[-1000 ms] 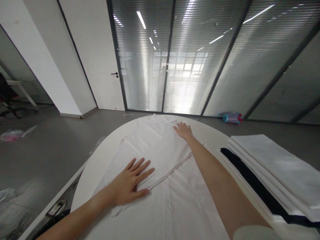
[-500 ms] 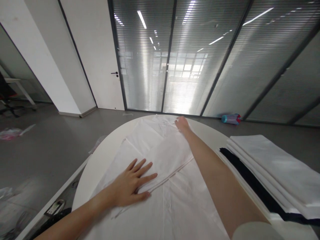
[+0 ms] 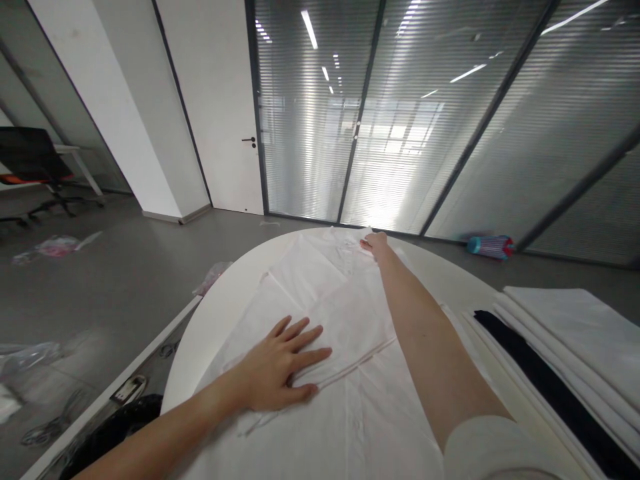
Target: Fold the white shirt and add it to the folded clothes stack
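Observation:
A white button-front shirt point(image 3: 320, 293) lies spread over the round table, with one sleeve folded slantwise across its body. My left hand point(image 3: 280, 367) rests flat on that sleeve, fingers spread, its thumb near the sleeve's edge. At the table's far side, my right hand point(image 3: 375, 245) is closed on the shirt's fabric beside the collar. A small fold of cloth stands up at its fingertips. The near part of the shirt runs out of the bottom of the view.
Folded white cloths with a dark one point(image 3: 540, 387) among them are stacked on the right. The white table's point(image 3: 193, 353) rounded edge shows at left. Beyond are a black chair point(image 3: 35, 157), plastic bags point(image 3: 60, 247) on the floor, a blue-and-purple bundle point(image 3: 490, 247), and a glass wall.
The view has turned left, shifting the scene rightward. My right hand has come slightly closer to the collar, lifting a bit of cloth. My left hand stays flat on the sleeve.

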### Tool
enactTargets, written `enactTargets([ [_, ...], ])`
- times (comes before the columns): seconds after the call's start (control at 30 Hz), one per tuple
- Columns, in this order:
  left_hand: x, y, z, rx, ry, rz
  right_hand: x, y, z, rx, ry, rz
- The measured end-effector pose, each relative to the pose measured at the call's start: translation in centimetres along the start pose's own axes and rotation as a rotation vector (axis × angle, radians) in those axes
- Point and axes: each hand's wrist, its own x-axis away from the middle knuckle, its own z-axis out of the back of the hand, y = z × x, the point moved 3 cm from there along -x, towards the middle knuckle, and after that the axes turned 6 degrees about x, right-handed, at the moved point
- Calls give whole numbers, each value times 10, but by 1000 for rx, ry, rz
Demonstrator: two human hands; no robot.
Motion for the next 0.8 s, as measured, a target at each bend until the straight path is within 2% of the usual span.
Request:
enactTargets([
  [0.13,0,0,1,7,-3,7,11,6,12,10,24,-63],
  [0.37,0,0,0,7,-9,6,71,40,45,192,-95,61],
  [0.5,1,-1,-1,20,21,-4,86,33,45,367,-37,117],
  [0.63,0,0,-1,9,6,10,85,-10,18,468,16,232],
  [0.73,0,1,0,-4,-23,20,84,-45,-21,527,-84,337],
  [0.8,-1,1,0,-12,-38,24,85,-60,-47,571,-170,355],
])
